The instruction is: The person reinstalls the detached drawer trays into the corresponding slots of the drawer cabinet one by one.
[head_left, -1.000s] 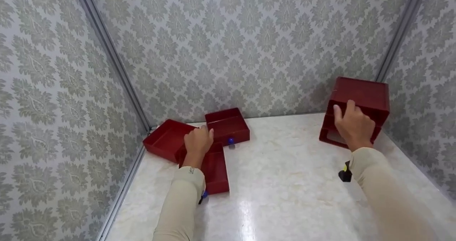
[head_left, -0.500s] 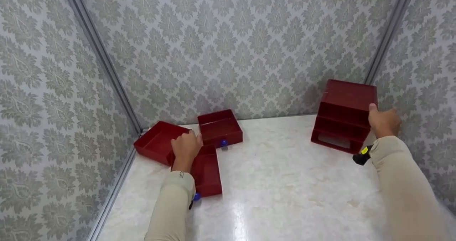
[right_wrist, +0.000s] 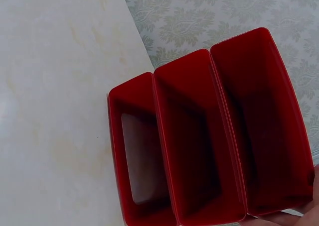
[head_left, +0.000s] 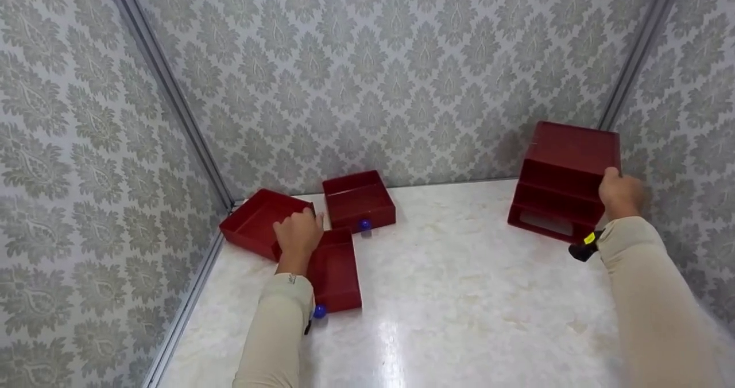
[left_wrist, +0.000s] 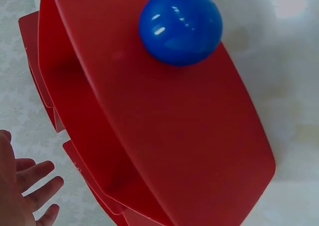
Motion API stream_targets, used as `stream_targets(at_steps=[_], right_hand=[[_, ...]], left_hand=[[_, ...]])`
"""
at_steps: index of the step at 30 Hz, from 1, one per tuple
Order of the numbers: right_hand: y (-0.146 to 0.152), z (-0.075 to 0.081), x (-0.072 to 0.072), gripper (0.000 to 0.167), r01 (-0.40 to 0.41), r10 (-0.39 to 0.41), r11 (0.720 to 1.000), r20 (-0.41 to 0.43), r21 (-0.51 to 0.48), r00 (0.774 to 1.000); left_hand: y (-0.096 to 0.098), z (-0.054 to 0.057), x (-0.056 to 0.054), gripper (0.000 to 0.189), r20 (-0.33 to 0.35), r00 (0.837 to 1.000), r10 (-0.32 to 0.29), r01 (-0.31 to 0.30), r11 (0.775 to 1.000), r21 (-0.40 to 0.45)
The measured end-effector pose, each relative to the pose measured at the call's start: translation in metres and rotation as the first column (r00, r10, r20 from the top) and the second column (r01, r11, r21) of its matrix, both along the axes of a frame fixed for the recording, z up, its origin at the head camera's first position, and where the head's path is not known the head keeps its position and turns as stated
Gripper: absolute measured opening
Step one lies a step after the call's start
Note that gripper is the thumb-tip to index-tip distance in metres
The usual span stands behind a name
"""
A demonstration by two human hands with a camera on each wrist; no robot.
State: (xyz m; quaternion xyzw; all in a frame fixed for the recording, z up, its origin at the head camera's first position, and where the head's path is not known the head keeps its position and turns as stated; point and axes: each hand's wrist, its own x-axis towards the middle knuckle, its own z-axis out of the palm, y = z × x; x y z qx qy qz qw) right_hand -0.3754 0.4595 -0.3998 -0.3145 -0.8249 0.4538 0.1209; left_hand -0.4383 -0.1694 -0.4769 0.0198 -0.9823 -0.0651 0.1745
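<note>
In the head view, my right hand [head_left: 623, 196] holds the right side of a dark red drawer cabinet [head_left: 577, 147]. Its thumb lies at the front edge and its fingers run along the outer side wall, partly hidden. Three stacked bays face front, seen as hollow slots [right_wrist: 192, 151] in the right wrist view. My left hand [head_left: 298, 233] hovers over red drawers at the left, its fingers spread and loose in the left wrist view. Beneath its wrist lies a near drawer [head_left: 336, 270] with a round blue knob [left_wrist: 180, 26] on its front.
Another red drawer [head_left: 261, 218] sits angled by the left wall. A third drawer [head_left: 359, 198], with a blue knob, stands near the back wall. Pale marbled tabletop [head_left: 442, 273] stretches between the drawers and the cabinet. Patterned walls [head_left: 390, 78] enclose the back and both sides.
My right hand has moved from the cabinet's front to its right side, uncovering the bays. My left hand has stayed over the drawers. The view has shifted slightly.
</note>
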Motion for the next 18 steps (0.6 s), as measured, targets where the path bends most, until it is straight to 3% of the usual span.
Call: stream_targets(at_steps=[10,18], right_hand=[[0.002,0.000,-0.002,0.075,-0.053,0.053,0.999,0.019,-0.005,0.998],[-0.023,0.000,-0.010,0.080,-0.126,0.122,0.983,-0.038,-0.131,0.992]], left_hand=[[0.006,-0.003,0.002,0.047,-0.016,1.000,0.014,-0.014,1.000,0.010],[0.031,0.000,-0.002,0.054,-0.011,1.000,-0.017,0.018,0.997,0.077]])
